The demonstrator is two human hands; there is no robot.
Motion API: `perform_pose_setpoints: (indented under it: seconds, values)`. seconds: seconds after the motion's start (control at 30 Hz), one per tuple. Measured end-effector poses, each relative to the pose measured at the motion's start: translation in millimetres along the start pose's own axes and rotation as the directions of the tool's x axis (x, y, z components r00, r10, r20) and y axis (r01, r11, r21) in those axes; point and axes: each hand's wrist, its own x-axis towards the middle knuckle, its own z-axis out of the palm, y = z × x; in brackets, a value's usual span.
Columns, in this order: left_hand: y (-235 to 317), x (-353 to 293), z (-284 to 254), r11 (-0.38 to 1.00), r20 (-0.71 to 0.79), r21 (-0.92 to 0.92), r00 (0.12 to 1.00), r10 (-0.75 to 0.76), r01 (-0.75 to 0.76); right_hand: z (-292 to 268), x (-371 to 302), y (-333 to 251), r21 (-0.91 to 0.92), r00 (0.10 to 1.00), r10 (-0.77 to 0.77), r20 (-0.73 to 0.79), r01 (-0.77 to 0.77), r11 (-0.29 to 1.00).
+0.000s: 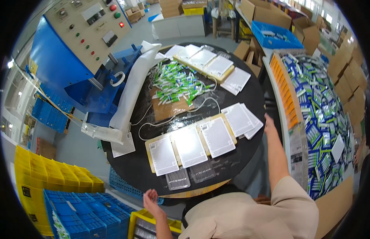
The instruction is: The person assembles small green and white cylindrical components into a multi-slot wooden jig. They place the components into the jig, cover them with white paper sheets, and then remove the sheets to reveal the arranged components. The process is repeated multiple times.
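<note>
My left hand (151, 200) is just off the front left edge of the round black table (241, 161), its fingers loosely bent and apart, with nothing visible in it. Over at the table's right rim, my right hand (268, 124) reaches out with the fingers extended, seen nearly edge-on. Closest to me, a cream tray (234, 137) bears three white printed cards (189, 145) in a row. Two clear plastic blister shells (178, 179) stick out under them. More white cards (243, 120) lie fanned near my right hand. Behind sits a heap of green-and-white pen-like pieces (177, 81).
A blue press machine (59, 59) with a button panel stands left. A second card tray (221, 77) lies at the table's far side. Yellow (53, 171) and blue crates (83, 211) fill the lower left. At right, a bin holds many blue-green packages (318, 131); a blue basket (276, 36) stands behind.
</note>
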Motion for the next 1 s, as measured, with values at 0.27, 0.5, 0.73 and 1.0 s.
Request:
perform_pose_setpoints:
  seconds: [0.27,0.5,0.73,1.0]
  values:
    - [-131.9,-14.1,-77.0,0.637,-0.070,-0.319,0.653,-0.754,0.702,-42.7,-43.7,48.0,-0.122,0.992,-0.114,-0.061,0.106,0.987]
    - [-132.0,-19.9,-68.3,0.433,0.047,-0.520,0.530,-0.846,0.737,-51.0,-280.5,150.4,-0.103,0.982,0.182,-0.051,-0.187,0.977]
    - [-120.3,-21.3,-32.6,0.330,0.290,-0.553,0.548,-0.785,0.765,33.7,-372.4,49.7,-0.563,0.504,-0.285,0.815,0.806,-0.185]
    - [-115.5,-8.0,-22.3,0.499,0.299,-0.516,0.692,-0.657,0.696,112.0,-283.7,60.6,0.138,0.105,0.283,0.953,0.682,-0.718]
